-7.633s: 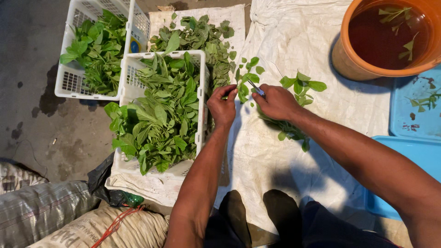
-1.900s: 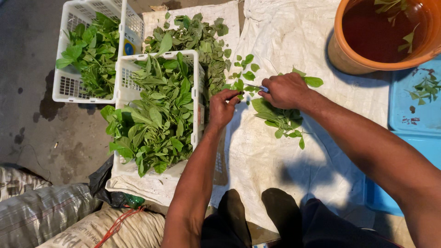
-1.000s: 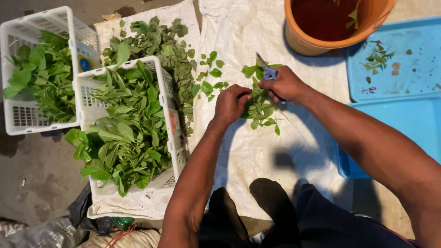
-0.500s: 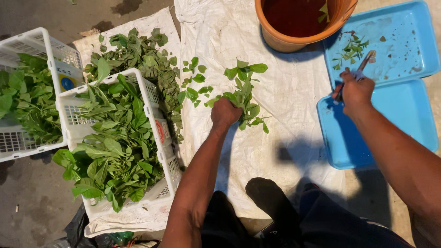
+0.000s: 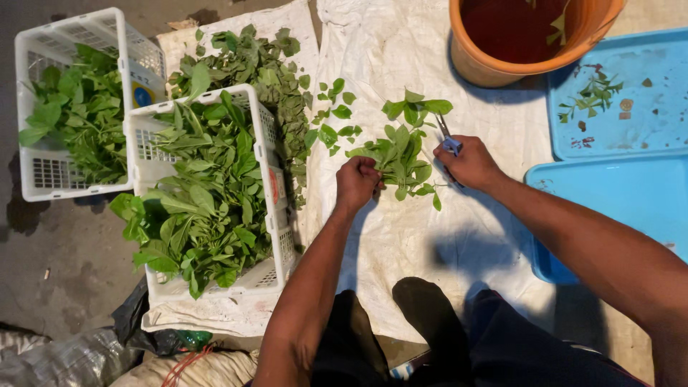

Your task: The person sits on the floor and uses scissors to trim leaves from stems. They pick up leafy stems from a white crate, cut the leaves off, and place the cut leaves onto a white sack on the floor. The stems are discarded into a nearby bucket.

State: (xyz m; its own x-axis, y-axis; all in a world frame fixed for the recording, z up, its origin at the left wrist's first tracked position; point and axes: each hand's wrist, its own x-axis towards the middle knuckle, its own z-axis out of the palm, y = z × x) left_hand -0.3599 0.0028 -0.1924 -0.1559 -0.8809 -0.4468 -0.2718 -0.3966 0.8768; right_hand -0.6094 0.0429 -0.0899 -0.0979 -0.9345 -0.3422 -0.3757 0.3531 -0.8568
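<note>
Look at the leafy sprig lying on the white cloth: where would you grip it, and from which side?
Probably by the stem end of the leafy sprig, coming from its left, as the left hand does. The leaves fan toward the right hand with its small scissors, so that side is taken.

The bunch of green leafy sprigs with thin stems (image 5: 403, 154) lies on the white woven cloth, between the two hands. Its leaves are fresh, oval and pointed, and they spread upward and to the right like a fan, with a few bigger leaves at the top. The stems come together at the lower left side, where the left hand closes around them. The small scissors with metal blades and a blue-grey handle (image 5: 446, 136) are just at the right edge of the bunch. They point up and slightly left, and the blades touch the leaves there.
</note>
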